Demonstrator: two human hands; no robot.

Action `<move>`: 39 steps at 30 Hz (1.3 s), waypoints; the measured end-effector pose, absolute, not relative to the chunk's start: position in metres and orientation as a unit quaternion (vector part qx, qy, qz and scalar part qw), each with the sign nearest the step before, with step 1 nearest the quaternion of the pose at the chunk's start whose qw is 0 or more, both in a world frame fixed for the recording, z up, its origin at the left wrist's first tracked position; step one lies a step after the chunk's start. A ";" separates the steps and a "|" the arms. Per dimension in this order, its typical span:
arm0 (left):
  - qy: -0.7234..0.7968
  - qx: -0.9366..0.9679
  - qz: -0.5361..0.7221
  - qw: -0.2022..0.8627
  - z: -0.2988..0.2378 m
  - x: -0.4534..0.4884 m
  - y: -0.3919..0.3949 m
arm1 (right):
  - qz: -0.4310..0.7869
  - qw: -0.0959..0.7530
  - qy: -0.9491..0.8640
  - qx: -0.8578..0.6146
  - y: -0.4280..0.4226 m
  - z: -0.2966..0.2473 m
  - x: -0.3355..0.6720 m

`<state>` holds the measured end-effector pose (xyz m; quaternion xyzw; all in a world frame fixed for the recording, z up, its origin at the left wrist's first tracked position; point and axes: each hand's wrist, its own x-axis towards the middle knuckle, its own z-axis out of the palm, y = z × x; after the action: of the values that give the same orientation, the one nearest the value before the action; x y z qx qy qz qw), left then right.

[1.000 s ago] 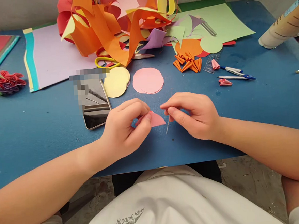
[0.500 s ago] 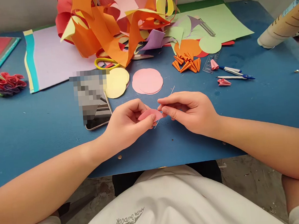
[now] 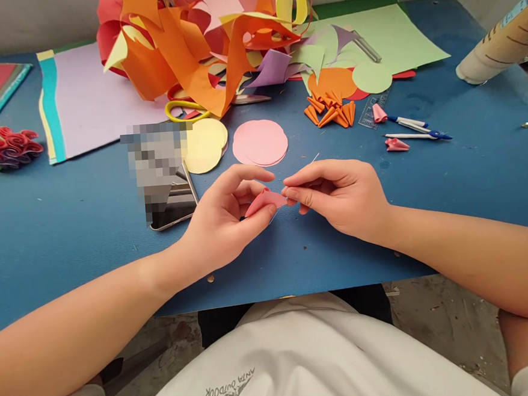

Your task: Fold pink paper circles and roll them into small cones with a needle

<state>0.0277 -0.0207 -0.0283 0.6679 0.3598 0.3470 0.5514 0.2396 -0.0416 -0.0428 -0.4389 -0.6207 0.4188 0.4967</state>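
Note:
Above the table's near half, my left hand (image 3: 229, 221) pinches a folded piece of pink paper (image 3: 261, 204) between thumb and fingers, its index finger lifted off. The paper curves upward at its middle. My right hand (image 3: 349, 193) has thumb and fingertips pressed together at the paper's right tip. A thin needle-like stick (image 3: 315, 157) runs slantwise through the right hand's grip; its upper end shows past the index finger, and its middle is hidden. Just beyond the hands lie a stack of pink paper circles (image 3: 260, 143) and a stack of yellow paper circles (image 3: 204, 146).
A phone (image 3: 175, 219), partly blurred out, lies left of the hands. Behind are orange paper scraps (image 3: 167, 48), yellow-handled scissors (image 3: 181, 116), small orange paper cones (image 3: 330, 110), a compass (image 3: 422, 134) and pink rolled pieces (image 3: 396, 145). A tube (image 3: 497, 43) stands far right.
My left index finger has lifted away from the pink paper, which now bulges upward more. The thin stick has shifted slightly right in my right hand.

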 end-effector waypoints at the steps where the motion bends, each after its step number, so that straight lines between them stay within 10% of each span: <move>1: 0.364 0.675 0.344 0.541 -0.028 0.028 -0.021 | 0.415 0.501 -0.621 -0.438 -0.042 -0.043 0.239; 39: 0.371 0.645 0.329 0.581 -0.033 0.028 -0.024 | 0.422 0.440 -0.688 -0.393 -0.041 -0.044 0.236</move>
<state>0.0279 -0.0245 -0.0328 0.6454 0.3709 0.3294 0.5809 0.2358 -0.0409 -0.0443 -0.3931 -0.6885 0.4223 0.4395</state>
